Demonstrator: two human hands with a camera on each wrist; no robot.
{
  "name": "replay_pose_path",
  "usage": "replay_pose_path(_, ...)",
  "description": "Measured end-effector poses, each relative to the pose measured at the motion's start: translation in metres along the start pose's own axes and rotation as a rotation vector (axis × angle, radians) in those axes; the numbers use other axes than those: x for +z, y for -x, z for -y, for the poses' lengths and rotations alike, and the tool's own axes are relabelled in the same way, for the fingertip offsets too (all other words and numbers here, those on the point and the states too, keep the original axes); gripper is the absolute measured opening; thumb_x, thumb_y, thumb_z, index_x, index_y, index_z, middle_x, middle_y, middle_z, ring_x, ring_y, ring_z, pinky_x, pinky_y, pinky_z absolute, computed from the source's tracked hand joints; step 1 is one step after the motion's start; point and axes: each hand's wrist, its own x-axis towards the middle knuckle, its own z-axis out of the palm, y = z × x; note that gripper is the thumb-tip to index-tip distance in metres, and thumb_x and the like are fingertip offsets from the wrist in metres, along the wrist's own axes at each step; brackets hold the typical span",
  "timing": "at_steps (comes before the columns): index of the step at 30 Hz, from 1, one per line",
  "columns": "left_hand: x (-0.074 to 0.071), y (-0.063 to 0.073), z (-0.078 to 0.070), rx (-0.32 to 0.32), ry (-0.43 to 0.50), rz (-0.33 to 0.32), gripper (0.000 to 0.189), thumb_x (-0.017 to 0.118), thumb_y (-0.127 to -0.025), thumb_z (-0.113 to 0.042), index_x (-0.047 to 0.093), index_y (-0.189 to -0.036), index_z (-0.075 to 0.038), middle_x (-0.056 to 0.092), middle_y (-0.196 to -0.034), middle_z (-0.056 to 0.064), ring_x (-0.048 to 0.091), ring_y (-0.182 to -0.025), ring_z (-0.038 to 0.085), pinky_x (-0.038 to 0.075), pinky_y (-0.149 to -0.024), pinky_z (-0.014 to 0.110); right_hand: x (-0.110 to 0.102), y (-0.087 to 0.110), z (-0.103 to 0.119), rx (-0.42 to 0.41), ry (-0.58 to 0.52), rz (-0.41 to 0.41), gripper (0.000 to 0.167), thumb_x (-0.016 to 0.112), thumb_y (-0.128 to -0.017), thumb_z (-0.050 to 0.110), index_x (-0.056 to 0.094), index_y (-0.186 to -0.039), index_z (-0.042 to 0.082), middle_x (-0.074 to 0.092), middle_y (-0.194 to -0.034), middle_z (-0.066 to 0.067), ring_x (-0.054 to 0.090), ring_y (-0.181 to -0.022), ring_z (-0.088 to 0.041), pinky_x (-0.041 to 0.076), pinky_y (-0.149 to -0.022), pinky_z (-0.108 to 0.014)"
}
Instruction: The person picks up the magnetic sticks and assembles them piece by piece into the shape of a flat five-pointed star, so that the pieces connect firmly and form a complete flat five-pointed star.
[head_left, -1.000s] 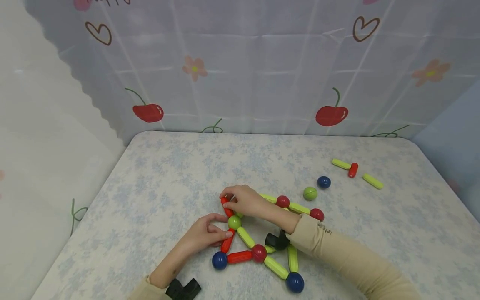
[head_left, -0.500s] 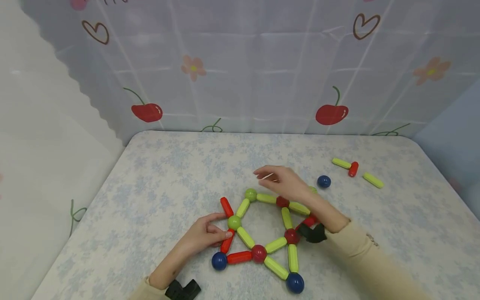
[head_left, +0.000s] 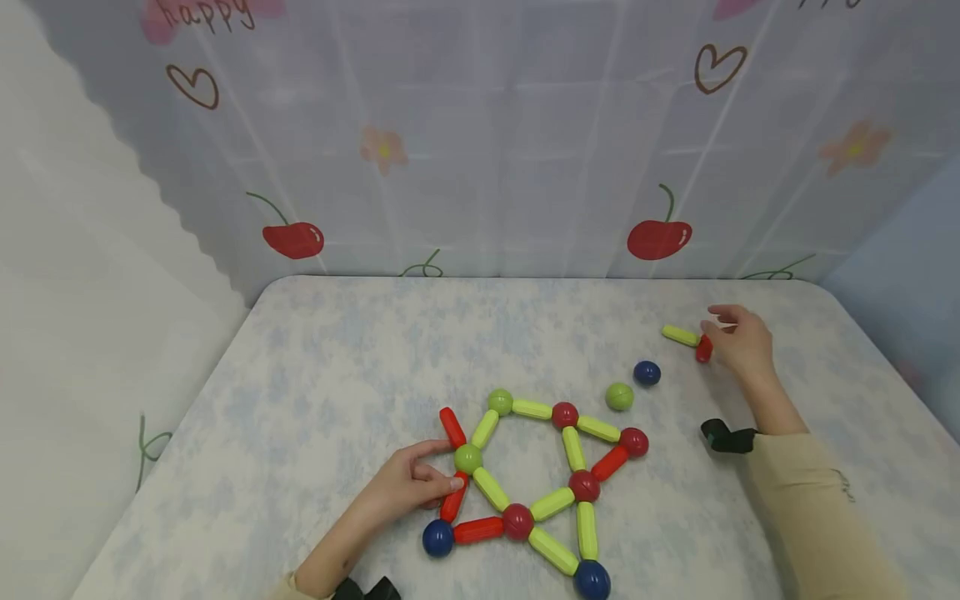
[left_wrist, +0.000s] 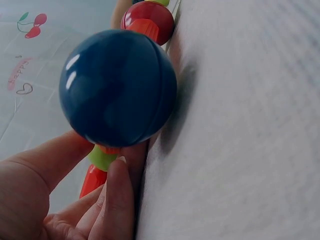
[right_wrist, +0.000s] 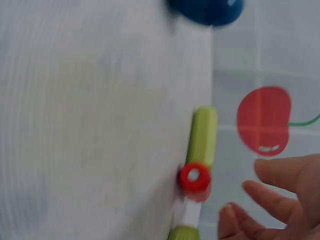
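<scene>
A flat frame of magnetic sticks and balls lies on the table. My left hand (head_left: 405, 483) pinches a red magnetic stick (head_left: 453, 503) at its left side, between a green ball (head_left: 468, 459) and a blue ball (head_left: 438, 538). In the left wrist view the blue ball (left_wrist: 117, 87) covers most of that stick. Another red stick (head_left: 452, 427) juts from the green ball with its far end free. At the back right, my right hand (head_left: 742, 343) hovers beside a loose red stick (head_left: 703, 349), fingers apart and holding nothing. A yellow-green stick (head_left: 679, 336) touches that red stick.
A loose green ball (head_left: 619, 397) and blue ball (head_left: 647, 373) lie between the frame and my right hand. In the right wrist view another yellow-green stick (right_wrist: 184, 233) shows near the red one. A printed curtain (head_left: 480, 167) hangs behind the table.
My right hand has left the upright red stick at the green ball and crossed right to the loose sticks at the back. My left hand keeps its place.
</scene>
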Motion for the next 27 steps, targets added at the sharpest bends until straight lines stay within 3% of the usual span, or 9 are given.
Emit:
replay_pose_path(3, 0.004, 0.002, 0.003, -0.011, 0.015, -0.001, 0.061, 0.072, -0.084, -0.018, 0.045, -0.132, 0.007, 0.068, -0.077, 0.009, 0.059, -0.064, 0.013, 0.047, -0.062, 0.028, -0.017, 0.021, 0.024, 0.008, 0.109, 0.107, 0.047, 0.050, -0.094, 0.015, 0.039, -0.128, -0.015, 0.037, -0.120, -0.039, 0.037, -0.107, -0.050, 0.038, -0.085, -0.057)
replay_pose_path(6, 0.003, 0.001, 0.003, -0.006, 0.007, -0.004, 0.061, 0.072, -0.084, -0.019, 0.045, -0.132, 0.007, 0.068, -0.077, 0.008, 0.058, -0.064, 0.013, 0.047, -0.062, 0.028, -0.018, 0.017, 0.022, -0.016, 0.213, 0.192, 0.051, 0.053, -0.092, 0.015, 0.036, -0.126, -0.019, 0.037, -0.115, -0.040, 0.036, -0.106, -0.051, 0.036, -0.085, -0.059)
replay_pose_path(10, 0.001, 0.000, 0.003, 0.006, -0.006, -0.008, 0.061, 0.072, -0.084, -0.019, 0.045, -0.132, 0.007, 0.068, -0.077, 0.008, 0.057, -0.063, 0.014, 0.047, -0.062, 0.028, -0.017, 0.013, 0.027, -0.033, 0.300, 0.247, 0.054, 0.057, -0.089, 0.015, 0.036, -0.123, -0.021, 0.041, -0.109, -0.039, 0.038, -0.103, -0.050, 0.037, -0.086, -0.059)
replay_pose_path(22, 0.001, -0.001, 0.000, 0.011, -0.008, -0.008, 0.060, 0.071, -0.085, -0.016, 0.044, -0.133, 0.007, 0.068, -0.076, 0.008, 0.056, -0.062, 0.012, 0.046, -0.060, 0.027, -0.016, 0.008, 0.035, 0.028, 0.414, 0.298, 0.044, 0.058, -0.087, 0.011, 0.042, -0.113, -0.020, 0.047, -0.107, -0.036, 0.047, -0.093, -0.047, 0.041, -0.082, -0.056)
replay_pose_path(27, 0.000, -0.001, 0.002, 0.007, 0.003, -0.014, 0.060, 0.070, -0.085, -0.015, 0.043, -0.133, 0.008, 0.068, -0.077, 0.009, 0.057, -0.063, 0.012, 0.047, -0.060, 0.028, -0.018, 0.008, 0.034, 0.033, 0.367, 0.283, 0.039, 0.056, -0.088, 0.012, 0.045, -0.114, -0.015, 0.048, -0.104, -0.034, 0.048, -0.089, -0.045, 0.042, -0.077, -0.055)
